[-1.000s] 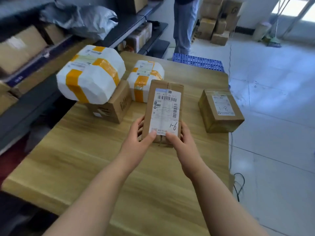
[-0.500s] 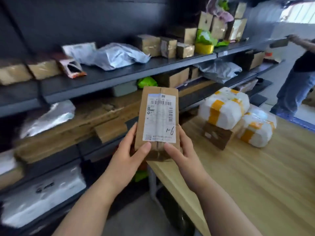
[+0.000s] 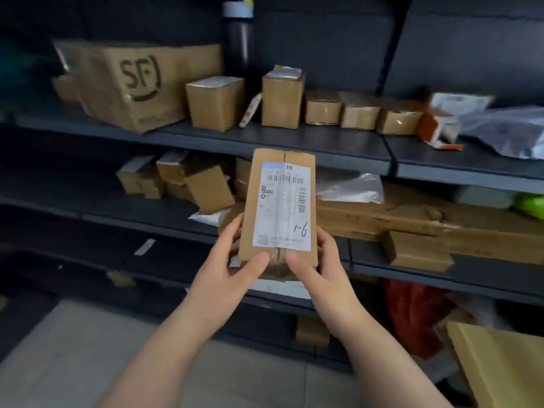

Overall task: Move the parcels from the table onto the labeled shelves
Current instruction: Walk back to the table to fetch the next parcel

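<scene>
Brown cardboard parcel (image 3: 279, 207) stands upright in the air in front of the dark shelves, held at its lower end by both hands. Its white label (image 3: 284, 201) faces the camera, with a barcode near the top and "1-6" handwritten at the bottom right. The left hand (image 3: 232, 272) grips the lower left edge: thumb pressed flat on the front face, fingers (image 3: 234, 231) curled round the side. The right hand (image 3: 321, 272) mirrors it on the lower right edge, thumb on the front beside the tape seam, fingers (image 3: 325, 238) wrapped round the side.

Behind the parcel, the upper shelf (image 3: 294, 141) carries a big box (image 3: 138, 83) printed "SF" at the left, then a row of boxes (image 3: 362, 113). A dark bottle (image 3: 238, 42) stands at the back and a grey bag (image 3: 506, 128) lies at the right. The middle shelf (image 3: 103, 206) holds a cluster of boxes (image 3: 203, 187) at the left and a long carton (image 3: 426, 222) at the right with a small box (image 3: 418, 251) in front of it. Something green (image 3: 530, 201) shows at the far right. A red bag (image 3: 412, 316) sits lower down. A corner of the wooden tabletop (image 3: 506, 369) shows at the lower right, well apart from the parcel. Pale floor (image 3: 73, 348) lies below the forearms.
</scene>
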